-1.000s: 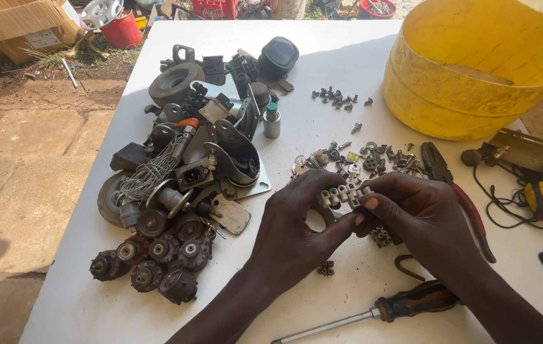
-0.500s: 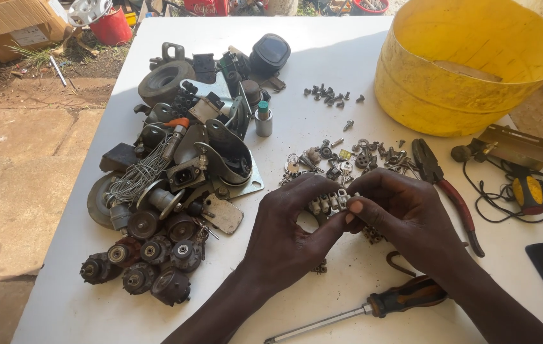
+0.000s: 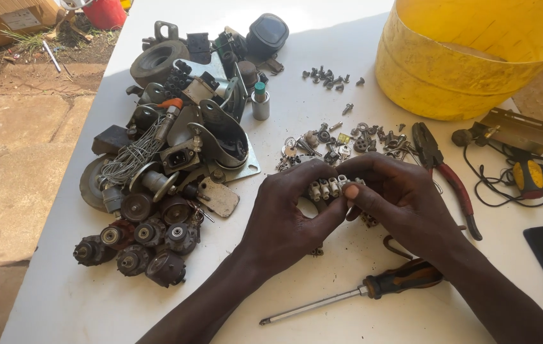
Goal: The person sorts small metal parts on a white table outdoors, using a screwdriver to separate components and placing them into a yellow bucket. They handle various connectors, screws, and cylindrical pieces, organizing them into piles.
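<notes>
in the head view both hands meet over the middle of the white table, just in front of a scatter of small screws and washers. the left hand and the right hand share a white terminal block strip, which sits above the tabletop between the fingertips of both. its long axis runs roughly left to right, tilted a little up toward the right hand. the left fingers curl under and pinch its left end; the right thumb and forefinger press on its right end, so neither hand is nearer. a screwdriver lies just below the right wrist, red-handled pliers just beyond the right hand, a yellow tub farther back, and a heap of scrap motors and metal parts well to the left.
</notes>
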